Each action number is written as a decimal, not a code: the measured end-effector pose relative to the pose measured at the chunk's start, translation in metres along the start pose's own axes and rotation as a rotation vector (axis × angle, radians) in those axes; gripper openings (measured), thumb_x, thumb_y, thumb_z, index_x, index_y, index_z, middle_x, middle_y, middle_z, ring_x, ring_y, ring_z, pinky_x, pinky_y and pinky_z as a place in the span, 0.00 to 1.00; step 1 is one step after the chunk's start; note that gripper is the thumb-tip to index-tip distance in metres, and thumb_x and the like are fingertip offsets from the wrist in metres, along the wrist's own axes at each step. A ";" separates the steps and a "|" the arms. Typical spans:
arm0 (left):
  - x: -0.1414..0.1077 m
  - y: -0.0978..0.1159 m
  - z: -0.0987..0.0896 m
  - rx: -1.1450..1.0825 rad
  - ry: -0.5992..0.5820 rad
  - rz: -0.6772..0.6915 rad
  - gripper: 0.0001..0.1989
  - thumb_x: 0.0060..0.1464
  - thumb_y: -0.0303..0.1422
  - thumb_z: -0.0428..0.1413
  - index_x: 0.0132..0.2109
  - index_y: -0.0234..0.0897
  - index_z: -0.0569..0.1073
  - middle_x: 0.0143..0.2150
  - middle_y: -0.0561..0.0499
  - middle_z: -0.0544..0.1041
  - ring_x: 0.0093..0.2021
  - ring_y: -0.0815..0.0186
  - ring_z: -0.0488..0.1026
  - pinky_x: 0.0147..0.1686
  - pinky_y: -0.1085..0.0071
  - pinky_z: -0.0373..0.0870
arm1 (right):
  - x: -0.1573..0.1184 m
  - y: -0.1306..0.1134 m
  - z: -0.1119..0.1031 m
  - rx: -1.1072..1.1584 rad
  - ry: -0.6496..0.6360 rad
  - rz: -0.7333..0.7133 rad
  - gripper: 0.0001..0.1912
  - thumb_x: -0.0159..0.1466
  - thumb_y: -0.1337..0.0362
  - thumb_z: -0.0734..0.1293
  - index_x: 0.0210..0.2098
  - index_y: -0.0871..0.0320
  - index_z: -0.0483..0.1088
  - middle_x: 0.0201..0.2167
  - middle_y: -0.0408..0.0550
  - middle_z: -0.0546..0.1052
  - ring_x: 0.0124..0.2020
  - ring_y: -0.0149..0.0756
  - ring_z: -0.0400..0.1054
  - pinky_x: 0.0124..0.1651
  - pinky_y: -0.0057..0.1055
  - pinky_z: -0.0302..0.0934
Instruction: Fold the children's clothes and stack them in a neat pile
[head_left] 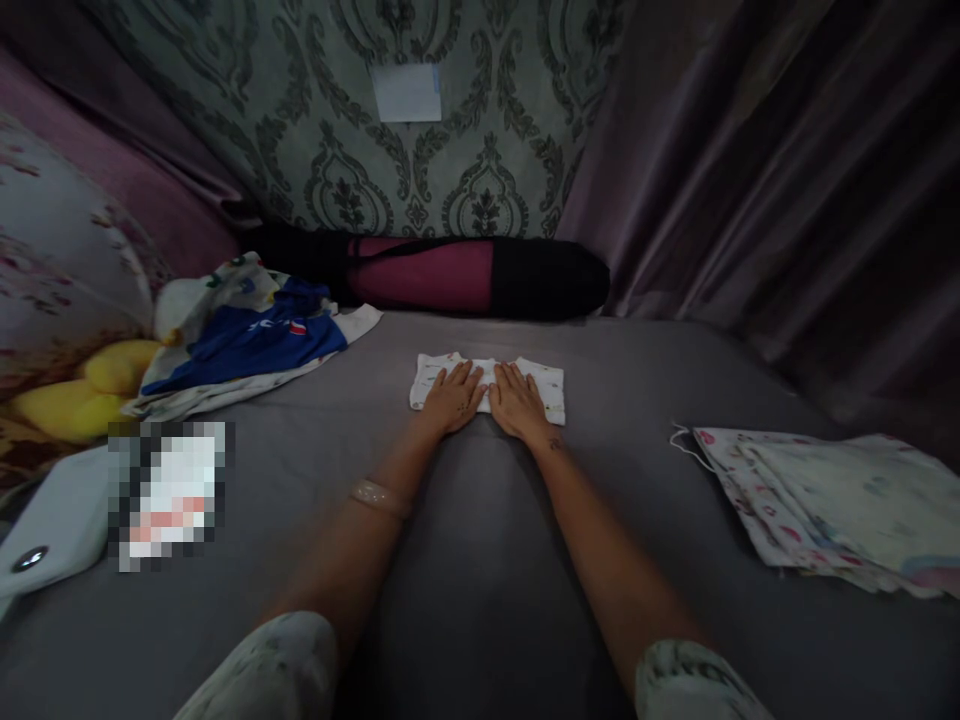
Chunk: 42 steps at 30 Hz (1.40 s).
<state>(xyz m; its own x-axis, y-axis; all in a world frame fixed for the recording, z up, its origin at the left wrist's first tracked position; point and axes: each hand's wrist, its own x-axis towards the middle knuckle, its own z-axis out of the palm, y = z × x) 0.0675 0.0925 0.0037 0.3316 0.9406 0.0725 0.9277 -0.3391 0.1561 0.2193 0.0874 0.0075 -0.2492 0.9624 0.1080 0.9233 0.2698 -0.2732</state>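
A small white folded cloth (553,392) with a faint print lies flat on the grey sheet (480,540), near the middle of the head view. My left hand (454,398) rests palm down on its left half, fingers spread. On the right half lies my right hand (516,400), also palm down with its fingers stretched out. The two hands are side by side with a narrow gap between them. The parts of the cloth under both palms are hidden.
Crumpled clothes with a blue piece (270,345) lie at the left, beside a yellow plush item (75,395) and a white device (67,510). Folded printed fabrics (847,510) sit at the right. A black and pink long bag (427,275) lies along the wall.
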 end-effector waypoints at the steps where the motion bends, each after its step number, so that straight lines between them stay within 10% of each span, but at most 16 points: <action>1: 0.000 0.000 -0.001 -0.004 -0.005 -0.001 0.29 0.67 0.42 0.33 0.68 0.34 0.56 0.71 0.42 0.53 0.71 0.57 0.49 0.68 0.53 0.45 | 0.000 0.000 -0.001 0.000 -0.005 0.001 0.30 0.71 0.59 0.48 0.68 0.66 0.51 0.69 0.55 0.53 0.70 0.43 0.41 0.69 0.46 0.36; 27: 0.007 -0.015 -0.007 -0.229 0.173 -0.029 0.20 0.64 0.29 0.42 0.60 0.31 0.65 0.64 0.39 0.66 0.64 0.61 0.62 0.63 0.64 0.56 | 0.006 -0.014 -0.003 -0.016 -0.049 -0.052 0.29 0.70 0.61 0.48 0.67 0.68 0.52 0.69 0.55 0.52 0.70 0.42 0.43 0.69 0.46 0.36; 32: -0.004 -0.038 -0.023 -0.178 0.312 -0.244 0.17 0.61 0.31 0.49 0.56 0.37 0.71 0.55 0.42 0.72 0.56 0.54 0.67 0.56 0.59 0.62 | 0.017 -0.024 -0.011 -0.048 -0.052 -0.047 0.30 0.70 0.61 0.49 0.68 0.70 0.51 0.69 0.58 0.52 0.70 0.45 0.42 0.70 0.49 0.31; 42: -0.009 -0.056 -0.022 -0.201 0.212 -0.506 0.18 0.60 0.35 0.51 0.56 0.40 0.72 0.54 0.41 0.72 0.57 0.51 0.65 0.54 0.58 0.61 | 0.020 -0.037 0.017 -0.070 0.053 -0.028 0.30 0.71 0.59 0.49 0.66 0.72 0.55 0.68 0.59 0.56 0.70 0.45 0.44 0.69 0.42 0.37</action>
<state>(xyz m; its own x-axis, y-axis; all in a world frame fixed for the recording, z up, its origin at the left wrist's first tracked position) 0.0092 0.1029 0.0165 -0.2045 0.9698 0.1326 0.9044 0.1354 0.4047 0.1752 0.0976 0.0040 -0.2608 0.9510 0.1659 0.9349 0.2916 -0.2022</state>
